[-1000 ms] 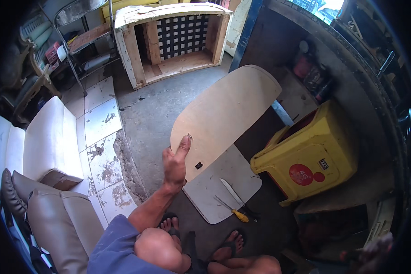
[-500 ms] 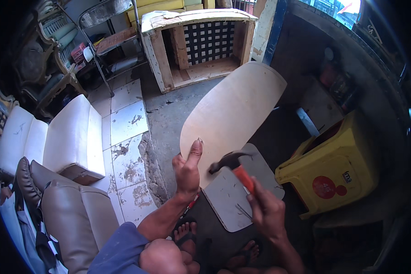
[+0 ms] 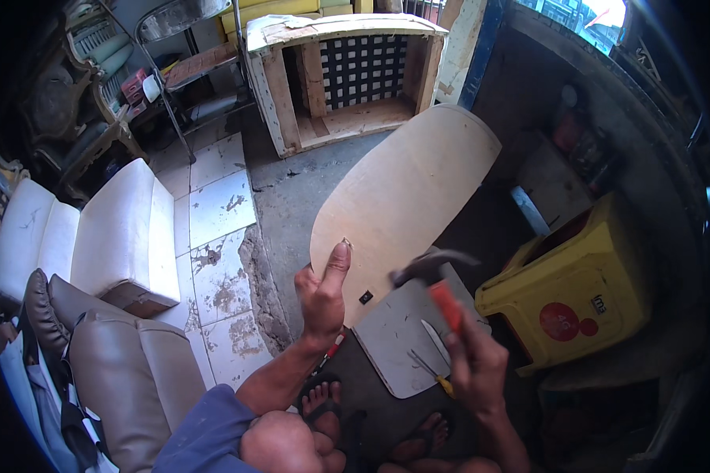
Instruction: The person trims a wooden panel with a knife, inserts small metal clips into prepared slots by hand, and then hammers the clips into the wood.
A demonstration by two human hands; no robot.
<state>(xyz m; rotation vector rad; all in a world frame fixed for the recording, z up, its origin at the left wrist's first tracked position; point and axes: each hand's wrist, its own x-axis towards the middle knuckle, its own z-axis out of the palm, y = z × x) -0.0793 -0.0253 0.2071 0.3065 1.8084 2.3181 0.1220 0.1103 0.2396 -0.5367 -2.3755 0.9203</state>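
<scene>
My left hand [image 3: 322, 299] grips the near left edge of a thin plywood panel [image 3: 410, 185] with a rounded outline, its thumb lying on the upper face. The panel slants away from me, its near corner over a light grey board [image 3: 383, 347]. A small black square piece [image 3: 366, 297] sits on the panel near that corner. In my right hand [image 3: 477, 364] is a claw hammer [image 3: 447, 306] with a red handle, its blurred head above the panel's right edge. A slim two-pronged metal tool [image 3: 427, 369] with a yellow handle and a pale blade [image 3: 434, 339] lie on the grey board.
A yellow plastic stool [image 3: 560, 307] lies tipped at right. Beyond the panel stands a wooden furniture frame [image 3: 355, 135] with black webbing. White cushioned seats [image 3: 126, 236] and a brown padded seat [image 3: 118, 378] line the left. A red marker-like stick [image 3: 330, 352] lies near my foot.
The hammer has moved right and up off the panel's near corner, uncovering the black square piece. My right hand has shifted right with it; my left hand keeps its hold.
</scene>
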